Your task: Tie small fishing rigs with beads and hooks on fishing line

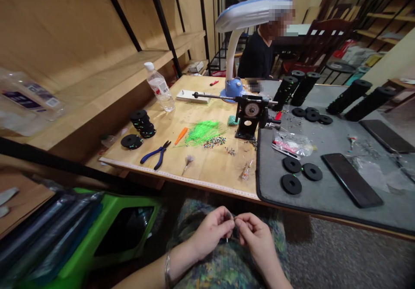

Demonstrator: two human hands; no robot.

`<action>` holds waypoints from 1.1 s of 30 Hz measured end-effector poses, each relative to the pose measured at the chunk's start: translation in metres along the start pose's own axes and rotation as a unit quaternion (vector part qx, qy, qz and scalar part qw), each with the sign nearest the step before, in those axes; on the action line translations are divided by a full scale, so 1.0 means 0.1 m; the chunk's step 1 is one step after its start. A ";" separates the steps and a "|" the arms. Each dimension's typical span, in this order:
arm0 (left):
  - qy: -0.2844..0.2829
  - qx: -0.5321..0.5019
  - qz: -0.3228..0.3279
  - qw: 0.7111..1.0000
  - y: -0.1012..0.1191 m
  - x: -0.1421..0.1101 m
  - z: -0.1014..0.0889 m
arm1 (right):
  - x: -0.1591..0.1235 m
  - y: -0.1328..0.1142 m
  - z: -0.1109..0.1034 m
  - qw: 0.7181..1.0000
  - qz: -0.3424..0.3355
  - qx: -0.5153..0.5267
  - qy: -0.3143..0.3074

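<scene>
At six o'clock, above the patterned lap (210, 267), the left hand (212, 227) pinches a tiny piece (227, 239), its pale end poking out underneath; the right hand (256, 233) curls just beside, its hold too hidden to tell. From there, multicoloured beads (215, 142) lie toward twelve, a bundle of thin wires (246, 172) at one, blue-handled pliers (151, 154) between ten and eleven. The step looks like fine fingertip work, whose next move would call for a light, steady pinch.

Small thin item (227, 239) between bare left hand (212, 228) and bare right hand (256, 235): mostly finger-covered, too small to ID. Grey rectangular fabric mat (313, 200) cut by right edge.
</scene>
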State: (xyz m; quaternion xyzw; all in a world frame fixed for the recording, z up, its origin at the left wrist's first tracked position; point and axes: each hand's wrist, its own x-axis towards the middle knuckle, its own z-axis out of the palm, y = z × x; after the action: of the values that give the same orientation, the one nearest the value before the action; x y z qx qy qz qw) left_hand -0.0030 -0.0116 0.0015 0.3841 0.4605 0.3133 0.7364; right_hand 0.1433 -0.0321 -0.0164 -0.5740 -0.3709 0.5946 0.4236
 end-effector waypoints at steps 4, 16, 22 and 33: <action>0.000 0.001 0.003 1.000 -0.01 0.00 0.01 | -0.01 0.00 0.01 1.000 -0.008 -0.010 0.008; -0.008 -0.036 -0.002 0.999 -0.05 0.02 0.04 | -0.03 0.00 0.03 1.000 0.003 0.009 0.015; 0.018 -0.015 0.003 1.000 -0.03 0.03 0.05 | -0.03 0.01 0.04 1.000 0.003 0.009 0.006; 0.018 0.057 0.065 0.996 0.01 0.02 0.02 | -0.02 0.07 0.01 0.999 0.015 -0.037 -0.032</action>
State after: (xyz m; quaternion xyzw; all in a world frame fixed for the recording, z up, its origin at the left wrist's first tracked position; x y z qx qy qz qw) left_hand -0.0010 -0.0100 0.0024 0.4492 0.4647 0.3407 0.6828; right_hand 0.1413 -0.0367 -0.0215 -0.5757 -0.3973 0.6047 0.3807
